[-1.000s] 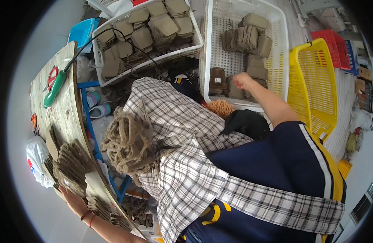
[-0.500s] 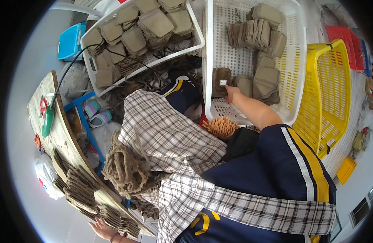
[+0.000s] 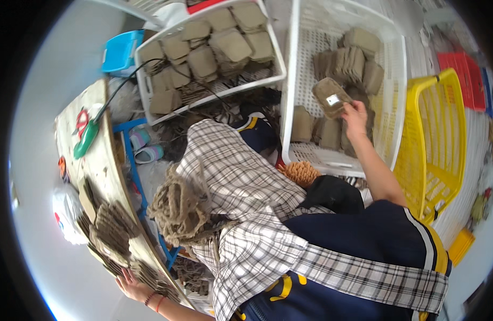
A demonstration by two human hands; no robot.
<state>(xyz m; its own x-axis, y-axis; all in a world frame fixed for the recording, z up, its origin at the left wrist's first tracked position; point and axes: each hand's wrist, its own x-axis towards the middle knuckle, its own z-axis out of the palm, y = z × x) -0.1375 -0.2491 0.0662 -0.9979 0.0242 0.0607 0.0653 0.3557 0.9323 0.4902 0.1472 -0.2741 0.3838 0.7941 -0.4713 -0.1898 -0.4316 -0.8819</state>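
My right hand grips a brown pad by its edge. The pad is a rounded rectangle with a small white label, held tilted above a white perforated basket. Inside that basket stand stacks of similar grey-brown pads, some upright on edge, some flat. At the lower left, my left hand has its fingers spread beside rows of thin brown pads lying on a wooden board. Whether its fingertips touch them I cannot tell.
Another white basket at upper left holds more stacked pads. On the board lie red-handled scissors and a green-handled tool with a black cord. Coiled brown strips hang near my lap. A yellow basket stands at right.
My right hand has lifted the labelled pad from the basket's near left corner and moved it right and up. My left hand has come closer to the pads on the board. The view has shifted.
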